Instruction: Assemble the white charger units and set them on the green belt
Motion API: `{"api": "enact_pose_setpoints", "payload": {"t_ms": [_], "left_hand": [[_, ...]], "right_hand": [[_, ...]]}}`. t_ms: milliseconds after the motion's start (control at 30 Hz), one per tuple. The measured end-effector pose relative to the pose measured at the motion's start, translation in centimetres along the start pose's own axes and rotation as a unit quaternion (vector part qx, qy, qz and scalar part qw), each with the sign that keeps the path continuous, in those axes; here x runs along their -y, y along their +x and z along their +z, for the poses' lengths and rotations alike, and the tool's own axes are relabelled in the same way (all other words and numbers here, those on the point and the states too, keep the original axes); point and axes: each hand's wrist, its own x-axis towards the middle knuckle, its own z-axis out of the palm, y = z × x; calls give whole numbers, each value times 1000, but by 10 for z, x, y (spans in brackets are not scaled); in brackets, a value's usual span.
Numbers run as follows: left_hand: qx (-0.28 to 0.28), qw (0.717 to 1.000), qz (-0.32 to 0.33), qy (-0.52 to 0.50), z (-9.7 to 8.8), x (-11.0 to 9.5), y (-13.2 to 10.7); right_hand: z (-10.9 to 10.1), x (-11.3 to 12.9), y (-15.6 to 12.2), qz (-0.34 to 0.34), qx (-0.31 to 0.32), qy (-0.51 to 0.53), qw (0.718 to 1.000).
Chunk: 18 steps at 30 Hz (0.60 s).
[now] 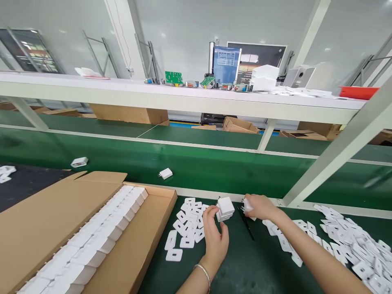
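My right hand (260,207) is closed around a white plug charger (248,205), its prongs showing at the left; part of it is hidden by my fingers. My left hand (214,232) has its thumb and fingers apart, with the fingertips at the left side of a small stack of white plug chargers (226,207). Whether they touch the stack I cannot tell. A thin black tool (246,224) lies on the dark green table between the stack and my right hand.
An open cardboard box (159,232) at left holds rows of white chargers (101,237). Flat white plates (190,220) lie beside it, with a larger heap (361,245) at right. A green conveyor belt (202,163) carries a charger (165,173). A slanted white post (330,151) stands near my right arm.
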Motion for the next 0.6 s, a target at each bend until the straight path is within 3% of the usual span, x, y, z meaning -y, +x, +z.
{"api": "enact_pose_setpoints", "payload": {"t_ms": [167, 300, 400, 500, 600], "left_hand": [[45, 998, 28, -27, -5, -5, -3], [198, 977, 75, -38, -6, -12, -17], [316, 943, 86, -53, -6, -19, -26], [360, 927, 34, -100, -9, -23, -27], [322, 932, -72, -152, -11, -24, -23]], "right_hand": [[10, 27, -32, 59, -82, -7, 995], [15, 48, -68, 73, -87, 40, 993], [26, 56, -95, 60, -57, 157, 984], [35, 44, -112, 0, -18, 302, 953], [42, 14, -109, -26, -18, 342, 939]]}}
